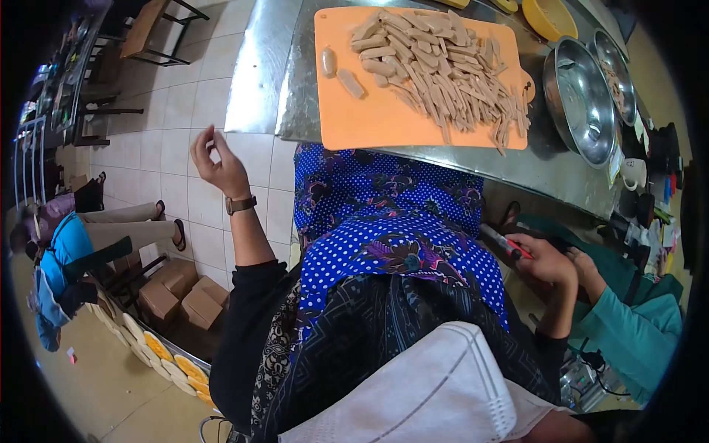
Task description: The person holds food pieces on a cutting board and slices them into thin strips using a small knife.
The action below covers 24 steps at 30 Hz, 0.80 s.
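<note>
My left hand [221,166] is raised over the tiled floor, left of the metal table, with its fingers loosely bent and nothing visible in them. Down at my right side, my right hand [545,260] grips a knife [496,238] with a red handle, its blade pointing away to the left. On the table lies an orange cutting board [347,122]. A heap of greyish-brown cut strips [436,70] covers much of it. Two separate pieces, an oval one [328,62] and a flatter one [351,83], rest at the board's left side.
Metal bowls [580,103] and a yellow bowl [550,18] stand right of the board, near a white cup [633,173]. A co-worker's teal sleeve [617,332] and hand are close behind my right hand. Cardboard boxes [199,303] and another person [59,258] are at left.
</note>
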### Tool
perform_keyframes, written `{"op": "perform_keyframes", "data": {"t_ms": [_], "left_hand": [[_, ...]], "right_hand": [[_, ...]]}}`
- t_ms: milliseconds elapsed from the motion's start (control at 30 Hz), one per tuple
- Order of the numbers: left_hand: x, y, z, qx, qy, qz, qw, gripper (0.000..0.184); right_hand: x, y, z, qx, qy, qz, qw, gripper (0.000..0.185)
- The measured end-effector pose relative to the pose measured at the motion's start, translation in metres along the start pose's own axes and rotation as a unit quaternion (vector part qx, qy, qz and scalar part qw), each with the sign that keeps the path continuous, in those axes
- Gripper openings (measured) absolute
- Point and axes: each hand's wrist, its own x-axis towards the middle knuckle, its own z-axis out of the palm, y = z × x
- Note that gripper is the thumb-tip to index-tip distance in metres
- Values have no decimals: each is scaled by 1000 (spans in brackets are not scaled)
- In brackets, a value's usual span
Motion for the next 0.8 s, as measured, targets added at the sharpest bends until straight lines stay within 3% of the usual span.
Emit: {"op": "perform_keyframes", "data": {"t_ms": [67, 133, 200, 233, 300, 333, 400, 600, 800], "left_hand": [[16, 44, 5, -14, -14, 163, 986, 20], [15, 85, 19, -37, -98, 215, 971, 29], [9, 128, 36, -89, -212, 264, 937, 35], [4, 137, 46, -32, -235, 313, 920, 35], [-7, 152, 55, 49, -250, 344, 904, 39], [-10, 154, 59, 67, -260, 353, 896, 41], [-13, 155, 65, 82, -273, 362, 888, 42], [-23, 146, 80, 64, -292, 344, 890, 31], [-6, 150, 86, 22, -279, 359, 891, 22]], "right_hand": [[-15, -31, 0, 47, 11, -61, 997, 62], [-17, -74, 5, 161, 91, -84, 979, 65], [7, -90, 20, 146, 181, -194, 953, 66], [22, -97, 29, 145, 183, -197, 952, 66], [57, -110, 48, 56, 313, -324, 891, 64], [72, -118, 54, 56, 315, -325, 890, 64], [96, -129, 63, -66, 417, -408, 809, 62], [120, -137, 75, -110, 420, -356, 828, 63], [124, -129, 74, -87, 431, -365, 821, 64]]}}
